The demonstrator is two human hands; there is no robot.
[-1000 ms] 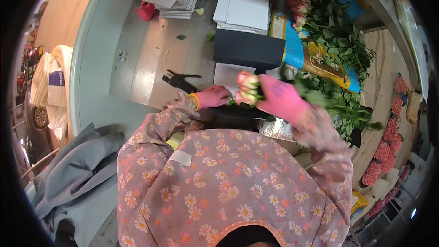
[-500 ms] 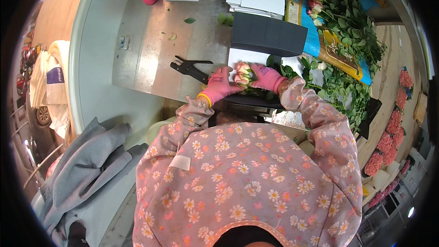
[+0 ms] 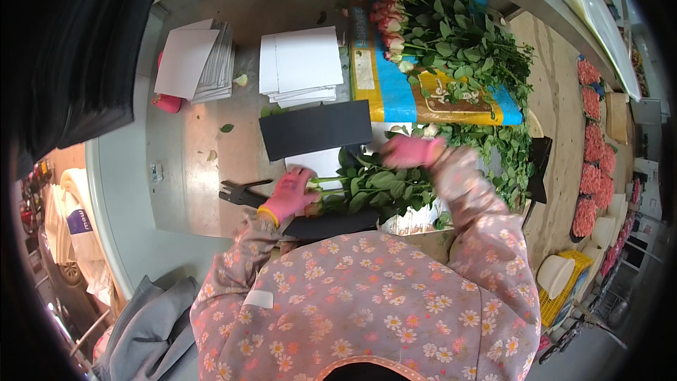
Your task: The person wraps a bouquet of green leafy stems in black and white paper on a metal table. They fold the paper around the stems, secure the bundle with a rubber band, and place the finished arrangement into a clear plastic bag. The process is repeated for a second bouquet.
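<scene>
My left hand [image 3: 290, 194], in a pink glove with a yellow cuff, curls over the head end of a small bunch of roses [image 3: 384, 187]. The flower heads are mostly hidden under its fingers, and the leafy stems lie to the right across white paper [image 3: 321, 162]. My right hand [image 3: 411, 151], also pink-gloved, is above the stems, beside a pale rose head. Motion smears its fingers, so its grip does not show. Left of my left hand lies a black plier-like tool [image 3: 243, 192]. A dark oblong block [image 3: 315, 129] rests on the paper just beyond.
Two stacks of white card [image 3: 300, 60] [image 3: 187, 63] stand at the back of the metal table [image 3: 204, 190]. Pink-and-white roses [image 3: 391, 17] with long leafy stems lie on a blue-and-brown printed sack [image 3: 374, 99]. A black pad [image 3: 331, 226] is at the near edge.
My right hand has left the rose heads and moved right, above the stems. My left hand stays at the head end. The view has shifted, showing more of the table's back.
</scene>
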